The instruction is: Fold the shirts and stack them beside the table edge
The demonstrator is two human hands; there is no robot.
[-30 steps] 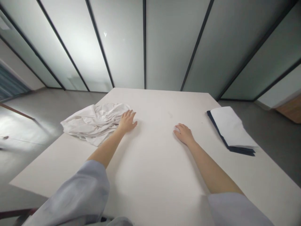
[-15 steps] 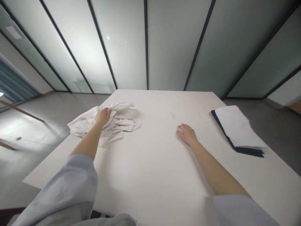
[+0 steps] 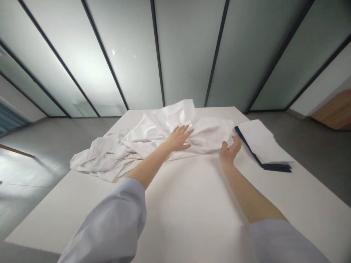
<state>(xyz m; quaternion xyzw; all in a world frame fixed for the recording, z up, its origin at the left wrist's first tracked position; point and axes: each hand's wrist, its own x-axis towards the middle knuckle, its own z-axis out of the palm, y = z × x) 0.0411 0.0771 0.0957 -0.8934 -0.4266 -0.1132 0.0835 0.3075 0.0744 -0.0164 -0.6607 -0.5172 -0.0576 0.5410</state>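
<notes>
A crumpled white cloth (image 3: 137,144) lies spread across the far half of the white table (image 3: 192,204), reaching from the left edge to the middle right. My left hand (image 3: 179,137) rests flat on the cloth with its fingers stretched out and spread. My right hand (image 3: 230,150) is at the cloth's right corner, with thumb and fingers curled round the edge of the fabric.
A folded stack (image 3: 260,144) with a white piece over a dark navy one lies at the table's right edge. Frosted glass panels with dark frames stand behind the table. Grey floor surrounds it on the left and right.
The cloth was bunched at the table's left; it has been pulled rightwards and spread across the middle. My left hand moved right with it, and my right hand lifted to the cloth's corner.
</notes>
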